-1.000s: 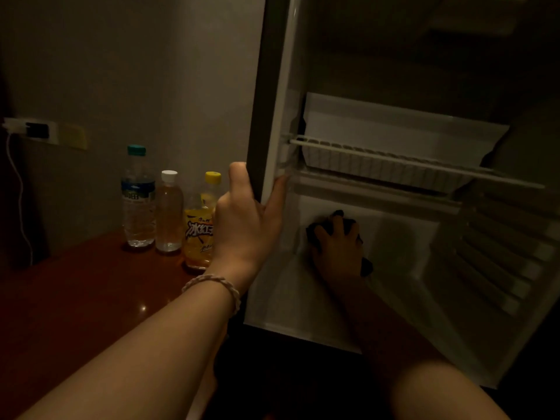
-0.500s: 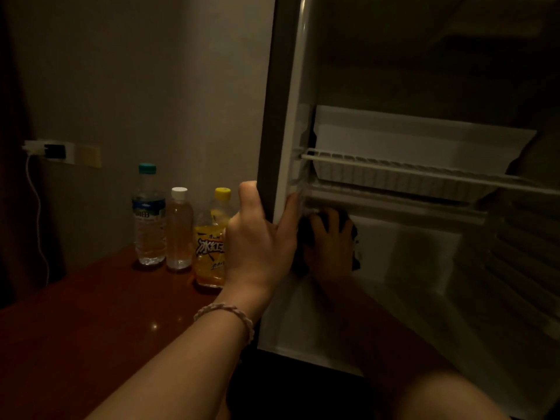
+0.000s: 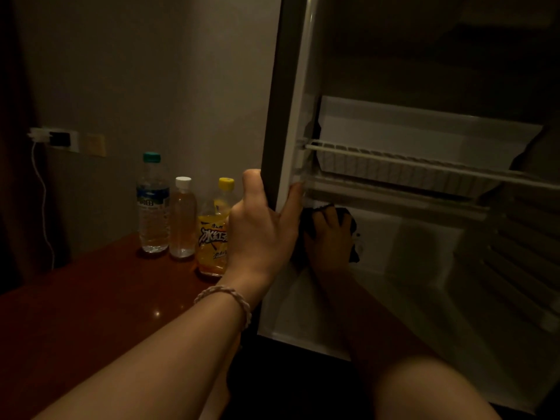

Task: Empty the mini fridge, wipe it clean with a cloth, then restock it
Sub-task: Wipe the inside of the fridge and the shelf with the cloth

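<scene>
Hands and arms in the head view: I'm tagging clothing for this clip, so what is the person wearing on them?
Both forearms are bare, with no sleeves in view. The left hand has a pale braided bracelet around its wrist. No glove shows on it, and no ring shows on its fingers. The right hand sits in deep shadow; no wristband or glove can be made out there.

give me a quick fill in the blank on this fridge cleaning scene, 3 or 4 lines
1. The left hand grips the front edge of the white mini fridge's ____ wall.
2. The right hand presses a dark ____ against the fridge's inside.
3. ____ plastic bottles stand on the reddish-brown wooden table.
4. The bottle nearest the fridge, the yellow-labelled drink bottle, has a ____ cap.

Missing words: left; cloth; three; yellow
</scene>
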